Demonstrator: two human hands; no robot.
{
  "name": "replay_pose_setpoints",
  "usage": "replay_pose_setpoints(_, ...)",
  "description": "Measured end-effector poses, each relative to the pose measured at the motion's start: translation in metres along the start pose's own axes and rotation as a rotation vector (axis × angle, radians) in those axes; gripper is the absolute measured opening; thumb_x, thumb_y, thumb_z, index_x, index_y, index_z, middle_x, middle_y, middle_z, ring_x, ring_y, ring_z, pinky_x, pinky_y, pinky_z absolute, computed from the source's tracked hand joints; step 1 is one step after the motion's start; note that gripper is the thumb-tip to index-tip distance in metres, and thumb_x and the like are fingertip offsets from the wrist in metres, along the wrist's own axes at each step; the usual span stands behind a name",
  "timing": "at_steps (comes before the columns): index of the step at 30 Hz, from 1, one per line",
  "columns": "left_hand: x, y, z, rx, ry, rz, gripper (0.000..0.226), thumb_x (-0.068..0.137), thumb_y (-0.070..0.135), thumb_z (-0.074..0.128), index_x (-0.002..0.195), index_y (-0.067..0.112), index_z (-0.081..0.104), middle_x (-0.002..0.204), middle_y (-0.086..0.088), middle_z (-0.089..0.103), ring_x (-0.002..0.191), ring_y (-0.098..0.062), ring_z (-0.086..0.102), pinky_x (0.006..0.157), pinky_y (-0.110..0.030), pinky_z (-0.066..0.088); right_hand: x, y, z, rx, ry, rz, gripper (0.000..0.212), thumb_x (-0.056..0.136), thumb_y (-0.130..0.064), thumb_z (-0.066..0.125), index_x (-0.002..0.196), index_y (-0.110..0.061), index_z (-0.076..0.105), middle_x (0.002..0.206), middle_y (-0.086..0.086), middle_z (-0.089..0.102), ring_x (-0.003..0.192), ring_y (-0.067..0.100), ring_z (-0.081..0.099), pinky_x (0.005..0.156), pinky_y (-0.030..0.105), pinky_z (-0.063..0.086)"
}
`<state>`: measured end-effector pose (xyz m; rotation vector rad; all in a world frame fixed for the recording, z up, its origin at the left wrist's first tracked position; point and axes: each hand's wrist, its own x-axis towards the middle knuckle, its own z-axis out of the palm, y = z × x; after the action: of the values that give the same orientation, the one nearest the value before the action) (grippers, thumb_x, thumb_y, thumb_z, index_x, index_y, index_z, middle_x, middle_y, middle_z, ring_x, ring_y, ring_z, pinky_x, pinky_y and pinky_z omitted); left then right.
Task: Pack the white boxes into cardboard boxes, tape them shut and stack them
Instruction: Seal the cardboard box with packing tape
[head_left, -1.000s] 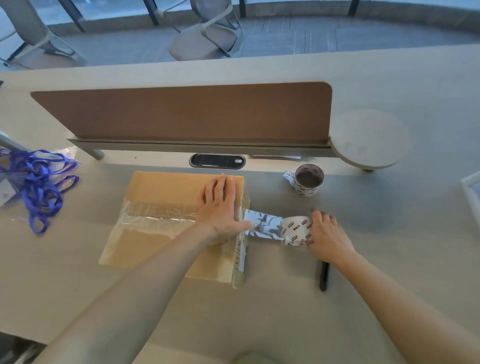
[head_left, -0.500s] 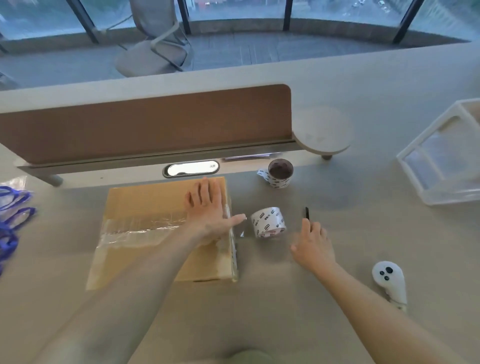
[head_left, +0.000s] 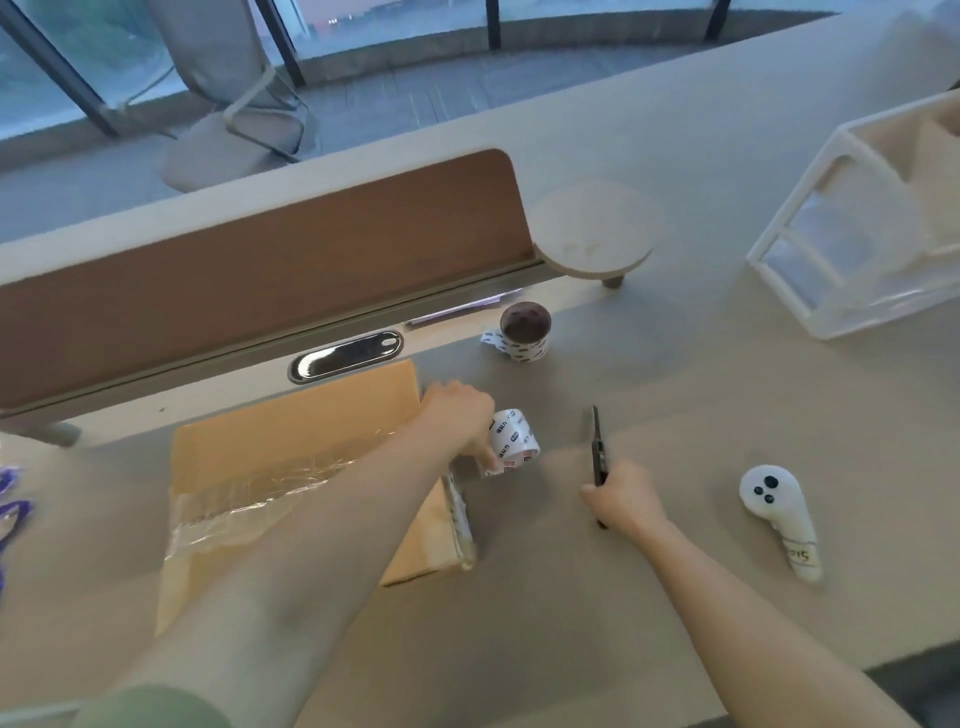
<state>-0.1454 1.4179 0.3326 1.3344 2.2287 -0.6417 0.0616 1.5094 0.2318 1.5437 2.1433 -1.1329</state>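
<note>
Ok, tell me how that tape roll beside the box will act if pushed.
The tape roll is round and seems to lie on its curved side, so it would probably roll on the smooth table. Tape seems to run from it to the cardboard box, which may check it.

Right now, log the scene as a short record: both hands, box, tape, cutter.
cardboard box: flaps shut, clear tape across the top
left hand: grips the tape roll beside the box's right edge
right hand: holds the black cutter, tip pointing away
second roll: stands on end, untouched
white controller: lies right of the cutter
</note>
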Motion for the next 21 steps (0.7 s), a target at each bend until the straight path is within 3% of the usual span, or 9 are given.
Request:
replay_pose_setpoints(3,0.013,0.001,0.006,-0.092,-0.009,0.020,0.060,0.066,0.077,0.072,0.076,0.020,0.056,0.080,0.003,0.062,0.076,-0.020,0.059,0.071,-0.033,0.049,-0.016,0.003,-0.007,0.104,-0.018,0.000,0.009,0.080,-0.020,0.060,0.080,-0.012,0.055,0.075,0.005,0.065,0.051,0.012,0.062,0.044,0.023,0.040)
replay_pose_setpoints(7,0.030,0.014,0.003,-0.191,0.009,-0.004,0.068,0.074,0.086,0.049,0.097,0.023,0.062,0.096,0.001,0.067,0.088,-0.023,0.061,0.071,-0.035,0.050,-0.039,0.007,-0.015,0.254,-0.039,-0.010,0.011,0.084,-0.022,0.061,0.090,-0.017,0.053,0.083,0.000,0.064,0.057,0.006,0.060,0.049,0.024,0.037)
replay_pose_setpoints(11,0.048,0.027,-0.010,-0.248,-0.064,-0.124,0.089,0.069,0.096,0.034,0.104,0.020,0.065,0.097,-0.002,0.065,0.090,-0.027,0.060,0.070,-0.035,0.046,-0.050,0.007,-0.020,0.291,-0.013,-0.031,0.017,0.082,-0.026,0.060,0.081,-0.016,0.047,0.080,-0.001,0.058,0.066,0.014,0.055,0.056,0.030,0.039)
replay_pose_setpoints(14,0.054,0.034,-0.022,-0.305,-0.200,-0.225,0.092,0.064,0.100,0.038,0.099,0.017,0.060,0.087,-0.004,0.064,0.086,-0.027,0.064,0.075,-0.035,0.051,-0.055,0.004,-0.024,0.368,-0.038,-0.083,0.021,0.082,-0.021,0.059,0.074,-0.017,0.041,0.069,-0.001,0.050,0.059,0.016,0.047,0.051,0.028,0.039)
replay_pose_setpoints(17,0.059,0.041,-0.030,-0.497,-0.460,-0.263,0.095,0.070,0.094,0.045,0.111,0.009,0.059,0.087,-0.011,0.067,0.078,-0.030,0.066,0.074,-0.035,0.055,-0.057,0.003,-0.027,0.392,-0.056,-0.140,0.016,0.079,-0.022,0.052,0.070,-0.019,0.038,0.064,-0.001,0.047,0.056,0.018,0.044,0.051,0.030,0.039)
replay_pose_setpoints(21,0.075,0.040,-0.029,-0.457,-0.406,-0.157,0.079,0.073,0.082,0.060,0.096,0.006,0.065,0.066,-0.007,0.066,0.054,-0.024,0.058,0.059,-0.026,0.049,-0.058,0.008,-0.032,0.369,-0.084,-0.155,0.017,0.073,-0.030,0.043,0.077,-0.013,0.043,0.066,0.007,0.056,0.058,0.022,0.050,0.053,0.034,0.039)
